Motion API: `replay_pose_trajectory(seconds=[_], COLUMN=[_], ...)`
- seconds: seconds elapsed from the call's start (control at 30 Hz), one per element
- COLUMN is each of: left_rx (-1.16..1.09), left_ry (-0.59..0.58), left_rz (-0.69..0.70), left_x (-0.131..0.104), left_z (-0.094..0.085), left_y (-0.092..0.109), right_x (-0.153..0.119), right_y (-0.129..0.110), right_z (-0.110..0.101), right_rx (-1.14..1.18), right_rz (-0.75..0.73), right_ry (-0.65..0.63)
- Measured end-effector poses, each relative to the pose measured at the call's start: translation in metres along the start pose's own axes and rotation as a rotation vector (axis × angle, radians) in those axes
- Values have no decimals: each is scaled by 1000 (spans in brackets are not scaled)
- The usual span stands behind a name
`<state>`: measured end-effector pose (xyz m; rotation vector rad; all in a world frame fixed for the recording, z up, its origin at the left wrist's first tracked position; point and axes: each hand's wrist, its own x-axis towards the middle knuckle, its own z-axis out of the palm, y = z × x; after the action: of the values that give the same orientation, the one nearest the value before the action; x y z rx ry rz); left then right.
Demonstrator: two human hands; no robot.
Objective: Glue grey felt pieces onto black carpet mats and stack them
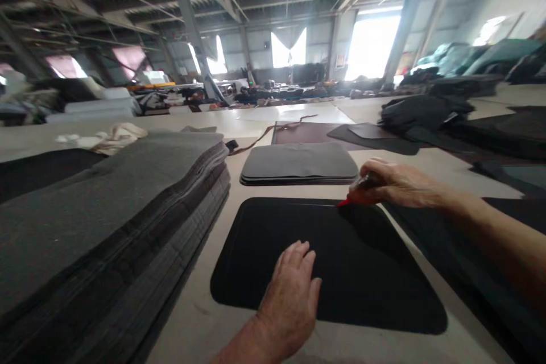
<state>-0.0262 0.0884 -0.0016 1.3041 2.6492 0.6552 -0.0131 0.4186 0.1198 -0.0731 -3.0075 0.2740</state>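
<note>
A black sheet with rounded corners (341,273) lies flat on the table before me. My left hand (292,296) rests on its near part, palm down, with the fingers stretched out. Near the sheet's far right corner, my right hand (379,182) is closed around a bottle with a red nozzle (343,202), mostly hidden by the fingers. The nozzle's tip touches or nearly touches the sheet by its far edge. A thin pale line (311,203) runs along that edge to the left of the tip.
Just beyond the sheet sits a stack of grey rounded pieces (298,162). A tall pile of grey material (106,199) stands at left. Dark pieces (430,116) are heaped at far right. A brown strip (264,136) lies on the pale table (191,301).
</note>
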Motion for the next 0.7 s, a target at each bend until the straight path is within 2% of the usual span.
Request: replay_pose_trajectory(seconds=[0.2, 0.33, 0.43, 0.53, 0.7], left_rx=[90, 130, 206, 325, 371], left_ry=[-17, -59, -108, -114, -138], left_rz=[-64, -52, -43, -86, -95], left_x=[3, 3, 10, 25, 46], left_z=[-6, -22, -43, -62, -73], left_y=[4, 5, -7, -26, -49], right_x=[-49, -65, -70, -71, -74], right_y=[28, 38, 43, 43, 41], right_z=[-12, -11, -9, -9, -14], right_rx=[11, 46, 55, 51, 62], right_rz=[195, 238, 237, 255, 263], right_ry=[76, 124, 143, 137, 111])
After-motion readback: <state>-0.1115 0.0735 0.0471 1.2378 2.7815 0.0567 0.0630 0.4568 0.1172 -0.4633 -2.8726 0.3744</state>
